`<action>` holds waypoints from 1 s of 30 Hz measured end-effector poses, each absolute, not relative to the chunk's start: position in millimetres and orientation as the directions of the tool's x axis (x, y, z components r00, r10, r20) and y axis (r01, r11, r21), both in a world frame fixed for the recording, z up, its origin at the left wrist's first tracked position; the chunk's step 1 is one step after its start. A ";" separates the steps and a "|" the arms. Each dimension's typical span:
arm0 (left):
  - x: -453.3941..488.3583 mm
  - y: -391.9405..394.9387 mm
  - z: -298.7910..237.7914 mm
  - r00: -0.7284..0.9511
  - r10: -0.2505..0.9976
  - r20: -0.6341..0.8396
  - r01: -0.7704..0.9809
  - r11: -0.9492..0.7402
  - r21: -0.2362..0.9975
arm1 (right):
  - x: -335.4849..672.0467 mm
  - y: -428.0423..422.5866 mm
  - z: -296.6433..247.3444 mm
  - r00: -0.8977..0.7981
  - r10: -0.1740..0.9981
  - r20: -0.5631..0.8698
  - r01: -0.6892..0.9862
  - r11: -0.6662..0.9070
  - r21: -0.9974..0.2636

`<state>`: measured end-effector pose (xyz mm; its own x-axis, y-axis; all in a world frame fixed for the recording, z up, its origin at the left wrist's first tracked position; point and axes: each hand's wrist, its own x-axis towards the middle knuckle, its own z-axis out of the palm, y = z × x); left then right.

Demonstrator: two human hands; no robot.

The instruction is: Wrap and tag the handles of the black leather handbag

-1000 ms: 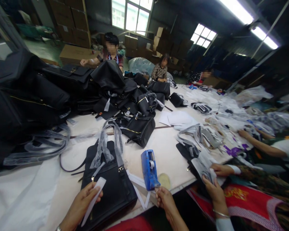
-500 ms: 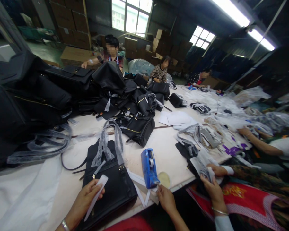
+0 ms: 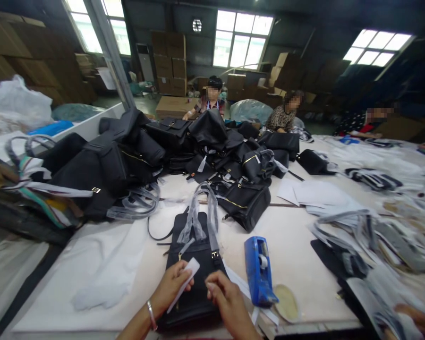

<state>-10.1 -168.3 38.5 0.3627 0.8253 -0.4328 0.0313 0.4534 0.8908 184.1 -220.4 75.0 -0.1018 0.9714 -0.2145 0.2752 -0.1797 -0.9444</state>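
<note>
A black leather-look bag (image 3: 193, 269) lies on the table before me, its handles (image 3: 198, 212) wrapped in clear plastic film. Over its lower half, my left hand (image 3: 175, 285) is closed round a thin white strip (image 3: 186, 281), which slants upward to the right. My right hand (image 3: 228, 297) hovers just to the right, thumb and fingers pinched together; whatever is between them is too small to make out. Right of the bag stands a blue tape dispenser (image 3: 258, 271) with a roll in it. Several white paper strips (image 3: 239, 283) lie between the bag and the dispenser.
A heap of black bags (image 3: 205, 141) fills the table's far side. Beside the dispenser lies a round yellowish disc (image 3: 286, 301). White sheets (image 3: 322, 196) lie farther right. A co-worker's hand (image 3: 416, 318) shows at the lower right; other people sit across the table.
My right hand has come away from the tape dispenser, moving left over the bag beside my left hand. My left hand keeps the white strip. The view has swung left.
</note>
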 end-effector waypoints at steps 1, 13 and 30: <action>-10.6 -169.0 38.8 0.365 0.829 -0.423 0.028 0.445 0.895 | 175.0 -210.7 77.7 -0.131 0.977 -0.171 0.301 -0.126 -0.945; -20.3 -167.1 52.4 0.359 0.838 -0.411 -0.119 0.477 0.871 | 152.7 -163.7 71.7 -0.315 0.949 0.027 0.557 0.207 -0.804; -41.2 -156.3 51.7 0.371 0.823 -0.431 -0.455 0.566 0.688 | 136.0 -145.5 25.6 -0.127 0.967 -0.221 0.199 -0.193 -0.961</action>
